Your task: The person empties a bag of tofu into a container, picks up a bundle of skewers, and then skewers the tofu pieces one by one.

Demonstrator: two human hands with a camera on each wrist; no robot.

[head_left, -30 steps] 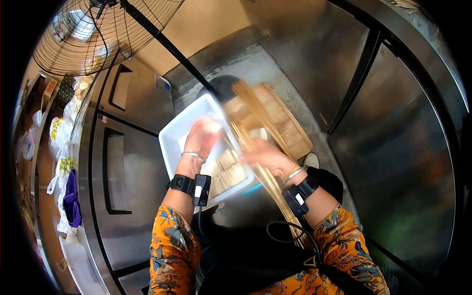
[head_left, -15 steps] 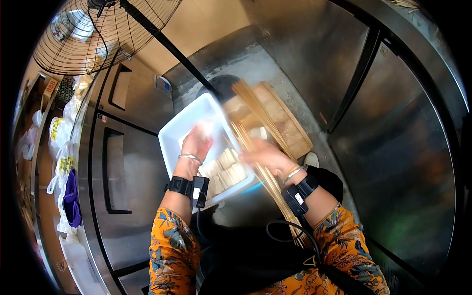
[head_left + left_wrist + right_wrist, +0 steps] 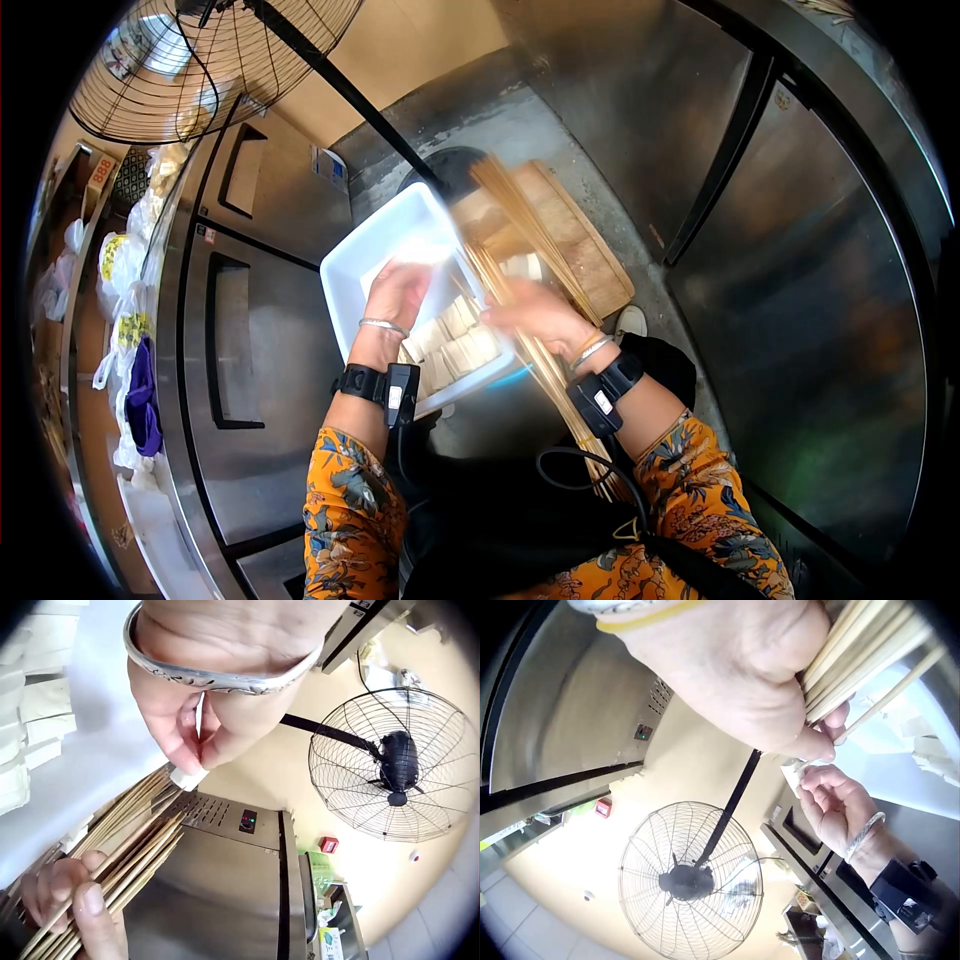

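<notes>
My left hand (image 3: 398, 292) is over the white tub (image 3: 345, 285) and pinches a small white block (image 3: 187, 780) between thumb and fingertips. In my right hand (image 3: 545, 318) is a bundle of thin bamboo skewers (image 3: 127, 877), gripped with the thumb along it. One skewer (image 3: 889, 697) stands apart from the bundle, and its tip is right at the white block in both wrist views. Several pale blocks (image 3: 462, 338) with flat cut faces lie in rows in the tub's near part. Motion blurs the right fingers in the head view.
A wooden board (image 3: 598, 262) lies beyond the right hand, with more skewers (image 3: 525, 215) over it. The black fan pole (image 3: 350, 95) rises behind the tub. Steel cabinets stand at left (image 3: 280, 350) and right (image 3: 800, 320). Plastic bags (image 3: 130, 270) line the left shelf.
The left hand has moved slightly left and back toward the body with its white block. The right hand keeps its hold on the skewers in nearly the same place.
</notes>
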